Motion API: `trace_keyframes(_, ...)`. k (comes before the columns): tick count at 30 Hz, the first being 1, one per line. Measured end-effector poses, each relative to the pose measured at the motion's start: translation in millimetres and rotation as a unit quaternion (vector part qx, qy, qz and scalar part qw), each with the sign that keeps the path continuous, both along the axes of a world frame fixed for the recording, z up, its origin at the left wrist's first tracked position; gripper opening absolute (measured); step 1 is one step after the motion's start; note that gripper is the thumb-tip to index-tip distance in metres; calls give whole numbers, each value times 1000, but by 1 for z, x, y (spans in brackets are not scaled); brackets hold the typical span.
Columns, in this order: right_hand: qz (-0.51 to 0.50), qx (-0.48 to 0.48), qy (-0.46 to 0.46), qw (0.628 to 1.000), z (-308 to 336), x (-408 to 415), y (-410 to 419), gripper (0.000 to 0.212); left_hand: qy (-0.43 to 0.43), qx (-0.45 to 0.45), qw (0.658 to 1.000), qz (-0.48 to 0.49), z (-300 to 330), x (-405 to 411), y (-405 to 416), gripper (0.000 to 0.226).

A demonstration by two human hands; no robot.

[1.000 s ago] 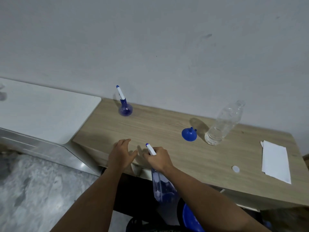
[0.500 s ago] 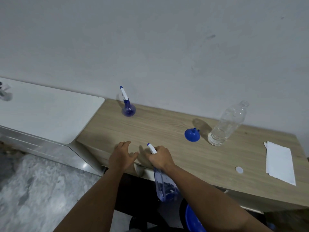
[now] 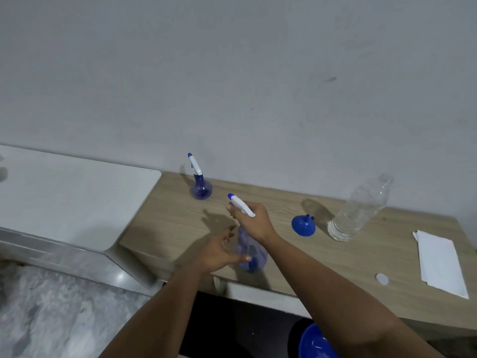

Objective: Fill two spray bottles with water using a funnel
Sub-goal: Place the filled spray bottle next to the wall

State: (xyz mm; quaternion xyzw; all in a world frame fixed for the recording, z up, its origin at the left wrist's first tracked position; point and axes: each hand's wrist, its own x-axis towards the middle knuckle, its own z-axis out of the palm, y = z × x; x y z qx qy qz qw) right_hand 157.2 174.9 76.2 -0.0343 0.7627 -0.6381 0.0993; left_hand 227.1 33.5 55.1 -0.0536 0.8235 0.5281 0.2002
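Holding the near spray bottle point(image 3: 249, 254) by its white trigger head, my right hand point(image 3: 254, 221) has it close to the bench's point(image 3: 335, 270) front edge, toward the left corner; the grip is clenched round the neck just under the nozzle. I cannot tell whether the blue base is resting on the wood or hanging just above it. My left hand point(image 3: 219, 250) is released, fingers spread, just beside the bottle's clear body and perhaps brushing it, holding nothing.

I judge this as the very start of the work: getting the first bottle placed and opened. The second spray bottle point(image 3: 200, 187) stands upright at the back edge near the left corner, its head on. The blue funnel point(image 3: 303, 225) lies mouth-down around the middle of the bench, well apart from both hands, and the clear water bottle point(image 3: 358, 210) stands beside it to the right, uncapped as far as I can see, with a small white cap point(image 3: 381, 278) lying near the front edge next to a folded white paper point(image 3: 438, 264) at the right end.

Next I would steady the body with the left hand and twist the trigger head off with the right. That calls for a firm hold on the body, since a light, seemingly empty bottle this near the edge could tip off
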Motion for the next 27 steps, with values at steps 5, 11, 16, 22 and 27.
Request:
trace_keyframes(5, -17, -26, 45, 999, 35, -37, -18, 49, 51, -7, 998, 43, 26, -44, 2, 47)
trace_keyframes(11, -56, 97, 107, 988, 30, -73, -16, 36, 114, -48, 990, 72, 36, -104, -6, 36)
trace_keyframes(16, -73, 128, 95, 984, 3, -111, -21, 36, 135, -79, 984, 90, 15, -153, -10, 44)
trace_keyframes(22, -85, 128, 72, 986, -38, -152, -40, 31, 135, -71, 981, 123, -25, -194, -13, 46)
trace_keyframes(27, -112, 132, 64, 983, -63, -165, -49, 28, 129, -85, 985, 72, -43, -208, -32, 38)
